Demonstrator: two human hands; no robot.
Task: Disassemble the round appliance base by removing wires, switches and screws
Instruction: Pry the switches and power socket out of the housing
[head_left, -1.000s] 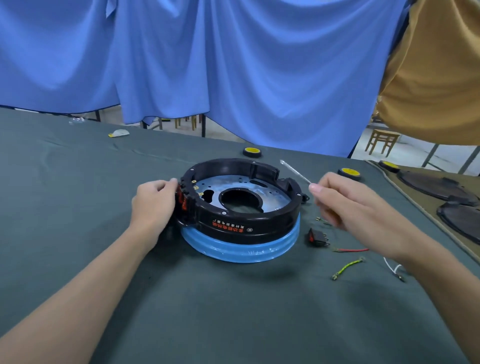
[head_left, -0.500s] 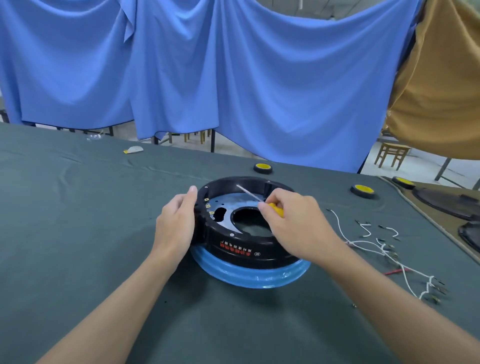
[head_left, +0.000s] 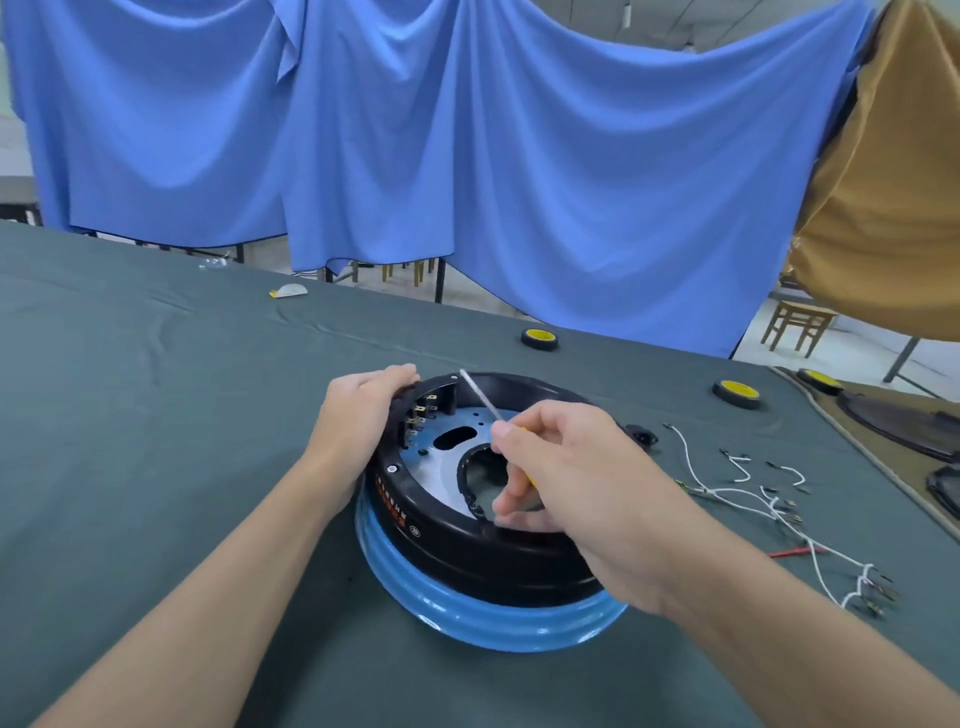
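Round black blue-ringed appliance base (head_left: 447, 551) turned; label (head_left: 393, 501) now lower-left.
Right hand (head_left: 576, 478) pinches yellow-handled screwdriver (head_left: 480, 397) over it; left hand (head_left: 358, 415) fingers curl round upper-left rim.

A counter (head_left: 156, 467) draped in dark green cloth carries the round appliance base (head_left: 467, 561), black on a blue ring. White wires (head_left: 748, 500) and a red wire (head_left: 795, 552) lie to its right, near what may be a black switch (head_left: 641, 434). A yellow-topped disc (head_left: 540, 339) sits behind the base, a second disc (head_left: 736, 393) farther right.
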